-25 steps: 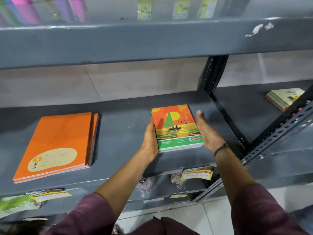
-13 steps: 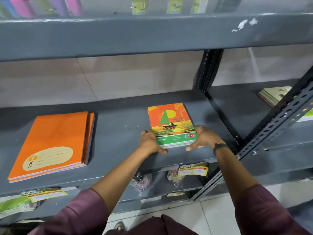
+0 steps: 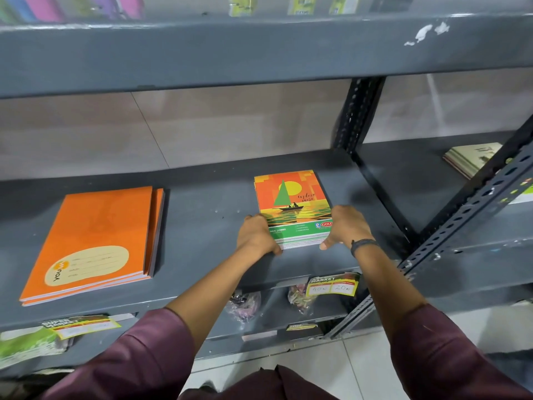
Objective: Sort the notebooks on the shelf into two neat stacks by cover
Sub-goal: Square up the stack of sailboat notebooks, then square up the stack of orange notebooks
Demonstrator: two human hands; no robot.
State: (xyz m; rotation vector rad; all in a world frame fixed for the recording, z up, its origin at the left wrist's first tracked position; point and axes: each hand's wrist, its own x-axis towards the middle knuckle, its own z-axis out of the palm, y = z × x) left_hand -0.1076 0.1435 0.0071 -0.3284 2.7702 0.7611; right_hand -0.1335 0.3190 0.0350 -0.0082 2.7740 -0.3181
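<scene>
Both hands are on the sailboat stack [image 3: 291,206], mid-shelf [image 3: 207,226], near the front edge. Left hand [image 3: 256,235] is curled round the near-left corner, right hand [image 3: 344,226] round the near-right, thumb tip down at the front edge, so both are closed on the stack's corners, squaring it up imo. Orange stack [image 3: 92,241] sits well apart on the left, and tbh it's not that neat: a lower book sticks out on the right side.

What could go wrong:
- squeeze the corners unevenly and the thin books fan out or the top one skews
- pull toward the lip and the stack slides off the front, there's not much shelf left there
- orange pile left stepped = task not rly done

Can't tell how many books are in either pile.
</scene>
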